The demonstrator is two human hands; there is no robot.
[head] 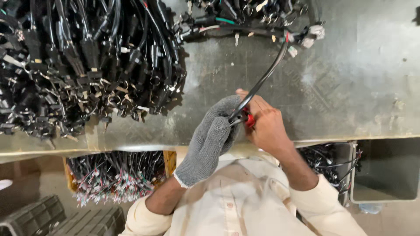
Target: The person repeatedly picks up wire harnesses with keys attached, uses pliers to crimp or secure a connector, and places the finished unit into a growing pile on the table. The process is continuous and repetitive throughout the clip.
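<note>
Both hands meet at the near edge of the steel counter [350, 87]. The left hand [214, 135], in a grey knit glove, pinches a black cable [262, 81] that arcs up toward loose connectors. The bare right hand [267, 126] is closed around a red-handled tool [248, 119] touching that cable. A heap of black cables [87, 61] lies to the left.

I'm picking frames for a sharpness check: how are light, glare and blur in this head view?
Head view: light is even and soft; the grey metal worktable shows dull sheen, no harsh glare. The big pile of black cable plugs casts a short shadow at its edge. The grey knitted-gloved left hand and bare right hand are fairly sharp; wide-angle bending curves the table edge.
</note>
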